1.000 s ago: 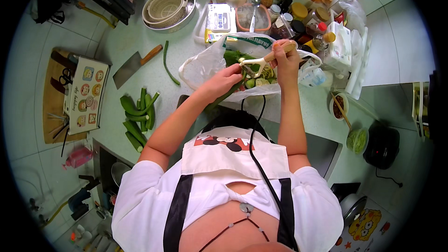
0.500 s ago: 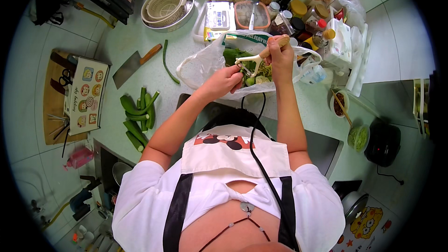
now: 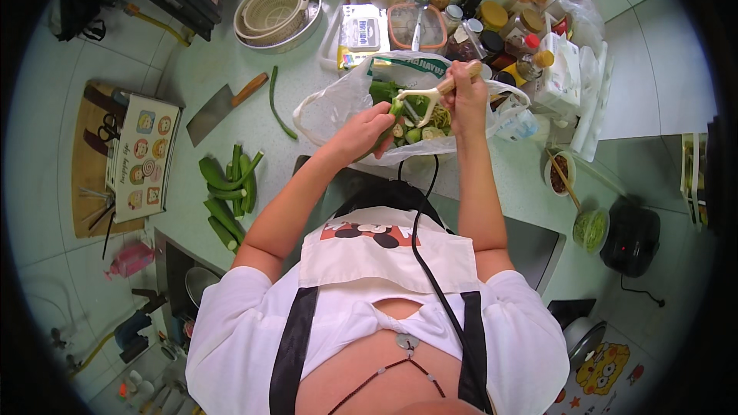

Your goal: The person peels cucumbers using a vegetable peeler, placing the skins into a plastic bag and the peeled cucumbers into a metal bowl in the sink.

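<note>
My right hand (image 3: 467, 100) is closed round the wooden handle of a Y-shaped peeler (image 3: 432, 95) with a white head. My left hand (image 3: 367, 132) grips a long green vegetable (image 3: 396, 108), mostly hidden by the fingers. The peeler's head is close to the vegetable's far end; whether they touch I cannot tell. Both hands are over an open white plastic bag (image 3: 319, 110) holding green peelings and scraps (image 3: 415, 134). To the left on the counter lie several green vegetable pieces (image 3: 224, 183), a thin green strip (image 3: 277, 104) and a cleaver (image 3: 217, 111) with a wooden handle.
Nested strainers in a metal bowl (image 3: 273, 15) stand at the back left. Behind the bag are a wipes pack (image 3: 364, 31), a lidded box (image 3: 416, 29) and several jars and bottles (image 3: 507, 27). At right are a bowl with chopsticks (image 3: 559, 173) and a tub of chopped greens (image 3: 590, 228).
My left hand has shifted slightly left and turned, showing more of the green vegetable's end. My right hand and the peeler have moved slightly to the right.
</note>
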Tool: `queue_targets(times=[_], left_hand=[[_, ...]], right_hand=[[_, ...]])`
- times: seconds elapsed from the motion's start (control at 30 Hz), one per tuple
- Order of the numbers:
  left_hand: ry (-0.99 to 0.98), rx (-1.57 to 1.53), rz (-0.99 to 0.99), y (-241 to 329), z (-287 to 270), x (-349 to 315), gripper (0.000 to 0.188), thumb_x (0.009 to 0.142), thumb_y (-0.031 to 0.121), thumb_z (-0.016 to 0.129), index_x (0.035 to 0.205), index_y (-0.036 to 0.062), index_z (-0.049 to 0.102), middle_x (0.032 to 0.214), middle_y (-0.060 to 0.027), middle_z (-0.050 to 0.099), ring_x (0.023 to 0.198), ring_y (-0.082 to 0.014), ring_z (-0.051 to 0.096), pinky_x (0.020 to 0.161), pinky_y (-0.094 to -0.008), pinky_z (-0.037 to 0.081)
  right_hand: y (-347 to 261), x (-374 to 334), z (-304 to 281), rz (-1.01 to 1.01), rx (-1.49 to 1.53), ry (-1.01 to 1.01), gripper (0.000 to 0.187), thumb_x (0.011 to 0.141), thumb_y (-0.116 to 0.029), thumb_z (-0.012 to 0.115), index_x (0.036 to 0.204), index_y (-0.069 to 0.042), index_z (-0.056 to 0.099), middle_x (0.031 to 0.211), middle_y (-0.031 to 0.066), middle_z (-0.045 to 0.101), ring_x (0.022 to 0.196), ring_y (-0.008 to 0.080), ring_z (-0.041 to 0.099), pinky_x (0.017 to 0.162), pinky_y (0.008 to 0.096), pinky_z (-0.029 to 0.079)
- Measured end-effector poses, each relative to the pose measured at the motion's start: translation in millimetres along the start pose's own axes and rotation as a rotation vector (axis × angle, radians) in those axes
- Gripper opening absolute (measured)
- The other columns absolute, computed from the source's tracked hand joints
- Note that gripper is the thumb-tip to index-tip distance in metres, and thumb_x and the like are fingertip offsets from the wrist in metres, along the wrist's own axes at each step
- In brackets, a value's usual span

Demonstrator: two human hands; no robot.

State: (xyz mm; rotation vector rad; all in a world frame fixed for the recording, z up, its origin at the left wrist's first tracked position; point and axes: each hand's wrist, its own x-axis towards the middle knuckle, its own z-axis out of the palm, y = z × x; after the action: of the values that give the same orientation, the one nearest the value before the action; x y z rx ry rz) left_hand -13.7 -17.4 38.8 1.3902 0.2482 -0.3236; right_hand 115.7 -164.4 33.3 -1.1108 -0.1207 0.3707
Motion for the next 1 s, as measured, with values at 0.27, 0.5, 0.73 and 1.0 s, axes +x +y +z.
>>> queue_targets(times=[0.27, 0.5, 0.73, 1.0], left_hand=[[-0.153, -0.178, -0.004, 0, -7, 5, 0.020, 0.079, 0.020, 0.035, 0.084, 0.0037, 0.046, 0.057, -0.0050, 0.045, 0.051, -0.0139, 0.044, 0.050, -0.0239, 0.036], [-0.065, -0.178, 0.045, 3, -3, 0, 0.023, 0.079, 0.021, 0.036, 0.087, 0.0030, 0.049, 0.062, -0.0039, 0.046, 0.056, -0.0125, 0.042, 0.051, -0.0247, 0.034], [-0.019, 0.020, 0.139, 17, 7, -14, 0.026, 0.079, 0.022, 0.039, 0.087, 0.0021, 0.053, 0.061, -0.0013, 0.045, 0.054, -0.0088, 0.038, 0.051, -0.0215, 0.032], [0.116, -0.241, 0.183, 13, 11, -12, 0.022, 0.079, 0.020, 0.042, 0.084, 0.0018, 0.053, 0.061, -0.0011, 0.047, 0.053, -0.0077, 0.042, 0.048, -0.0208, 0.032]], right_hand=[[16, 10, -17, -0.067, -0.007, 0.069, 0.021, 0.082, -0.024, 0.058, 0.080, -0.005, 0.048, 0.057, -0.0004, 0.044, 0.042, 0.0047, 0.037, 0.037, 0.0196, 0.032], [-2, 0, -17, -0.146, -0.142, 0.104, 0.017, 0.082, -0.020, 0.057, 0.079, -0.005, 0.049, 0.061, -0.0005, 0.046, 0.048, 0.0050, 0.040, 0.043, 0.0192, 0.032], [-36, -26, 14, -0.228, -0.323, -0.215, 0.010, 0.082, -0.014, 0.054, 0.080, -0.005, 0.051, 0.071, -0.0005, 0.051, 0.062, 0.0056, 0.044, 0.056, 0.0200, 0.037], [-37, -40, 27, -0.243, -0.711, -0.492, 0.013, 0.077, -0.010, 0.061, 0.087, -0.003, 0.059, 0.074, 0.0014, 0.055, 0.068, 0.0081, 0.049, 0.061, 0.0221, 0.040]])
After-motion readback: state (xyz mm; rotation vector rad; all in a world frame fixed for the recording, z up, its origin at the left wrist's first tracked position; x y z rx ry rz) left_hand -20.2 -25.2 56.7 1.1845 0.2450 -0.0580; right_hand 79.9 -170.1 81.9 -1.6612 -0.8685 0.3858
